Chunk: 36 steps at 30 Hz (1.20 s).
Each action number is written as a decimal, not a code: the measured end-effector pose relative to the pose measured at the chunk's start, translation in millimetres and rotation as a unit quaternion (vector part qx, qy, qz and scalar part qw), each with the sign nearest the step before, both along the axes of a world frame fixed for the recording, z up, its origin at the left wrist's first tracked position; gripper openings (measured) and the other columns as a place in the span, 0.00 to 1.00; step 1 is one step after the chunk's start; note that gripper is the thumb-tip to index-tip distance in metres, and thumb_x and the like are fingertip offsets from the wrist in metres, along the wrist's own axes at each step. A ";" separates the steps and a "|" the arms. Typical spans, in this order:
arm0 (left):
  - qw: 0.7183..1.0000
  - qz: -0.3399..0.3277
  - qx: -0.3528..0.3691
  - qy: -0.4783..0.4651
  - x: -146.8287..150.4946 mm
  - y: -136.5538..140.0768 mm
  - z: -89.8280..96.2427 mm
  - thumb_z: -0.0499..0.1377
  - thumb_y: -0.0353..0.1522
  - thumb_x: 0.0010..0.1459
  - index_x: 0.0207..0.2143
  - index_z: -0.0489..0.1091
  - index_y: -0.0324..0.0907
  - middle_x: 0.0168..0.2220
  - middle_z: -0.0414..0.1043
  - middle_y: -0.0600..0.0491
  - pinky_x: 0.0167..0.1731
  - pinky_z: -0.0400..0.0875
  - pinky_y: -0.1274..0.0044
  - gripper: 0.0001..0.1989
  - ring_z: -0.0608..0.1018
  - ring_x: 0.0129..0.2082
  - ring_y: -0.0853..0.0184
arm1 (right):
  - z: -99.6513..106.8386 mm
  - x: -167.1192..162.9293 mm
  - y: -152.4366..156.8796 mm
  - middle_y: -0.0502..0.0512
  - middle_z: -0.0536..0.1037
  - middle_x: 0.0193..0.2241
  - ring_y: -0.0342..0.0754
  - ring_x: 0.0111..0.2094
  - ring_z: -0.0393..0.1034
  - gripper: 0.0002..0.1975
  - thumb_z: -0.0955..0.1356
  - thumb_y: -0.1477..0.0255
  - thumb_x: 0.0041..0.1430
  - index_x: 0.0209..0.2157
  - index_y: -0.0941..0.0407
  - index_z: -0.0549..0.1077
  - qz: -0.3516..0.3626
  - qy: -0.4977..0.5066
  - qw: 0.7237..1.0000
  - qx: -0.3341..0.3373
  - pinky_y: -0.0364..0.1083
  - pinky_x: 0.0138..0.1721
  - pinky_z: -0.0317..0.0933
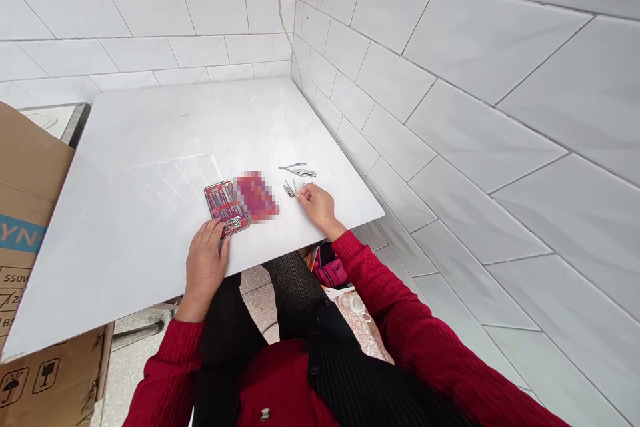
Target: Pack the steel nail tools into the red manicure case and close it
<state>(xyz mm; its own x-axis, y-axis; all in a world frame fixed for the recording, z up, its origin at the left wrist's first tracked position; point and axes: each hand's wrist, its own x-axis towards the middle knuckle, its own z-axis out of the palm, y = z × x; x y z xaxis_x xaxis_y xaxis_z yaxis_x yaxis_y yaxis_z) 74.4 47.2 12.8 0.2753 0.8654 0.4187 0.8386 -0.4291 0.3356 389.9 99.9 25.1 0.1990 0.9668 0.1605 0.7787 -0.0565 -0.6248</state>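
My left hand (206, 259) lies loosely open, fingertips on the tool case (216, 195). My right hand (320, 205) is pinched small beside little metal tools (289, 191); I can't tell if it holds one.

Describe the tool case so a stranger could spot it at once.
Look at the white table, then at the left hand near its front edge. The tool case is at that hand's fingers. It is red inside and holds a row of slim metal tools, unlike the loose tools near the right hand.
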 end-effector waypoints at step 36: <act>1.000 0.004 -0.009 -0.003 0.1 0.1 0.7 0.48 0.39 0.72 0.59 0.68 0.39 0.61 0.71 0.37 0.63 0.66 0.54 0.21 0.70 0.64 0.48 | 12.4 -8.7 -14.4 0.54 0.81 0.39 0.49 0.39 0.73 0.08 0.64 0.72 0.69 0.40 0.55 0.76 -0.006 -0.105 0.994 0.002 0.44 0.37 0.56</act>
